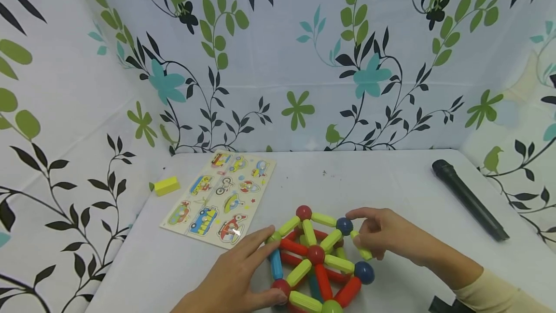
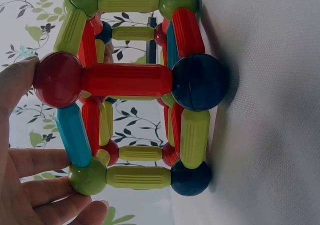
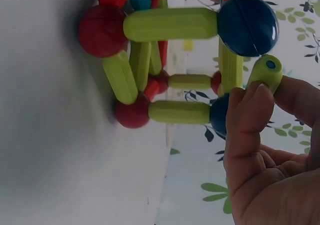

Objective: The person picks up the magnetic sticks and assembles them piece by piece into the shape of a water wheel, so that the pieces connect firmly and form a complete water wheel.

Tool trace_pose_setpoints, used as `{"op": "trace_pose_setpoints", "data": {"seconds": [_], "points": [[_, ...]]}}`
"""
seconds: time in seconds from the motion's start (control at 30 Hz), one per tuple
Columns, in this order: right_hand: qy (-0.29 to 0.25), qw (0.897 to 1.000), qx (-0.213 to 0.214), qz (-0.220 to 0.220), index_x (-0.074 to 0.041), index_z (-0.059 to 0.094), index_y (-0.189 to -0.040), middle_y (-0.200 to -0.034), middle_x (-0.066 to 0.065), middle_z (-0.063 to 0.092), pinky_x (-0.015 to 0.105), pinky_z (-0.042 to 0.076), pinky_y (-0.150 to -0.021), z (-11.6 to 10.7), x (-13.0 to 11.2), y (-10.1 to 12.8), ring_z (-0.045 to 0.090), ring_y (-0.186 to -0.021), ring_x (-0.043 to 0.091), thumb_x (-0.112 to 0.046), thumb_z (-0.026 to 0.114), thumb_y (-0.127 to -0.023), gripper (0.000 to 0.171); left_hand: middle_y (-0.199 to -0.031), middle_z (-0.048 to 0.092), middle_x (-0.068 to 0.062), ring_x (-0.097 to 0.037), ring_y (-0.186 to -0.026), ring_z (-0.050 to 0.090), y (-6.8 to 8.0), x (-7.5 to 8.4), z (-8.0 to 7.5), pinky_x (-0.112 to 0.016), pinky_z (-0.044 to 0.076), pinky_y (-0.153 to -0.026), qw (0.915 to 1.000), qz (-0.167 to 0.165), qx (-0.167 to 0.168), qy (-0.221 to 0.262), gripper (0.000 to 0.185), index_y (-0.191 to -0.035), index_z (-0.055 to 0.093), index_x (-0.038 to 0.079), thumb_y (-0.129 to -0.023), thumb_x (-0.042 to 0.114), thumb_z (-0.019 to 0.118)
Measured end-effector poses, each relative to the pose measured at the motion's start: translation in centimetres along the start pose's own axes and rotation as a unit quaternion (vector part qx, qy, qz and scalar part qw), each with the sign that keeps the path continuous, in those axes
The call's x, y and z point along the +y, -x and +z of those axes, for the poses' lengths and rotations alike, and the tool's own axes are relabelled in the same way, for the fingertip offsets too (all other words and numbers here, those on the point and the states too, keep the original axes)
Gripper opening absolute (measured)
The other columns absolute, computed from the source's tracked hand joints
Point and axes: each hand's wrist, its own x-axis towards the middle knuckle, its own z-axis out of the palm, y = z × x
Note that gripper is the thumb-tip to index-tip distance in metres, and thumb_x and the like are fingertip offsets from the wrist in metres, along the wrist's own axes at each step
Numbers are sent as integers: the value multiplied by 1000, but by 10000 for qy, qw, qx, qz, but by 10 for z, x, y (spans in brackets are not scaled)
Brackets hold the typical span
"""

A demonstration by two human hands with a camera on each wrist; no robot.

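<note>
Far left, near the back of the tabletop [image 1: 391, 177]: a yellow block [image 1: 167, 185], and just beside it a picture puzzle board [image 1: 219, 197] lying flat. Neither is touched.

Left hand [image 1: 236, 279], front left: fingers straight and spread against the left side of the rod-and-ball frame [image 1: 317, 264], thumb near the red ball [image 1: 281, 286] at the front corner. In the left wrist view the fingertips [image 2: 30, 195] rest on a green ball [image 2: 88, 177] and the thumb presses a red ball [image 2: 58, 80] — a bracing touch, not a curled grip.

Centre: the frame stands on the tabletop between the two hands, a cage of green, red and blue rods joined by red, blue and green balls.

Right hand [image 1: 384, 233]: index finger laid on the upper blue ball [image 1: 344, 226], thumb and fingers pinching a loose green rod [image 1: 362, 246] beside the frame. The right wrist view shows the rod [image 3: 265, 72] with its end free, just below the blue ball [image 3: 248, 26], not yet joined.

Far right: a black cylinder [image 1: 469, 199], possibly a microphone, lies well apart from the work.

Judgement — the step in hand looks like adding this green rod at the right side of the frame. The next move would call for lining the rod's end up with a ball while the left hand keeps the frame from sliding or collapsing.
</note>
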Motion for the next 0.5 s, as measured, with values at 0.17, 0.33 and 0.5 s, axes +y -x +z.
{"op": "trace_pose_setpoints", "data": {"seconds": [0.17,0.33,0.5], "points": [[-22,10000,9,8,2,41,-150,-84,10,66,33,55,-59,9,3,-2,60,-67,23,-21,72,-93,69,-158,43,0,-19,-138,48,-1,1,0,-40,55,-97,10000,-29,-44,38,80,-147,55,17,-87,69,65],[-41,10000,51,41,1,41,-150,-84,10,65,33,56,-62,10,4,-1,61,-69,23,-22,70,-95,67,-159,43,-1,-19,-138,48,-1,1,0,-40,54,-98,10000,9,-45,64,79,-147,55,17,-88,68,66],[55,9999,86,-81,1,42,-150,-86,11,64,33,56,-63,10,4,1,61,-71,23,-25,69,-97,65,-159,42,1,-19,-138,49,-1,1,-1,-40,55,-98,10000,49,33,64,77,-146,56,16,-88,67,66]]}}
